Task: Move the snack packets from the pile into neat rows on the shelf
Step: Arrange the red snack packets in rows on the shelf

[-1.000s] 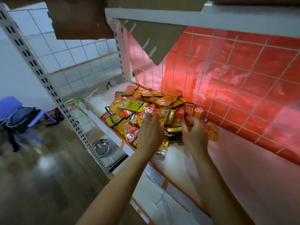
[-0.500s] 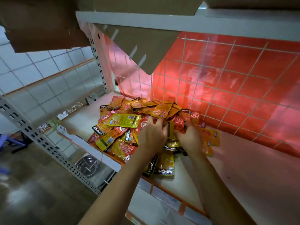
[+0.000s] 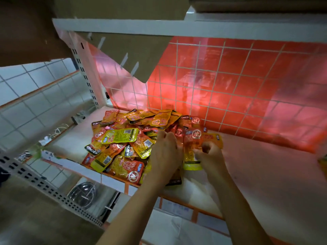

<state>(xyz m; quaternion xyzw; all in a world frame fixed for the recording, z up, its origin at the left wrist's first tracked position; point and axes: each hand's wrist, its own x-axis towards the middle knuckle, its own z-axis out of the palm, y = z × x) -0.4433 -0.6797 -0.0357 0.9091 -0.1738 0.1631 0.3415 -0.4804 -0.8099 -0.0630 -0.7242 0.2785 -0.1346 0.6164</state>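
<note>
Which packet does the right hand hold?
The orange packet with the yellow bottom edge, right of the pile; the right hand pinches it, the others lie in the pile.

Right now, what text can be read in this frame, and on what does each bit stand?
"KONCHEW": front-left packet, black band.
"NCHEW": middle packet, running vertically, start covered.
"KONC": back packet, rest hidden.
"CHEW", upside down: back-left packet.
"HEW": front packet, mostly hidden.
On the held packet in the right hand: round logo, characters blurred.
Barcodes and fine print: unreadable.
</note>
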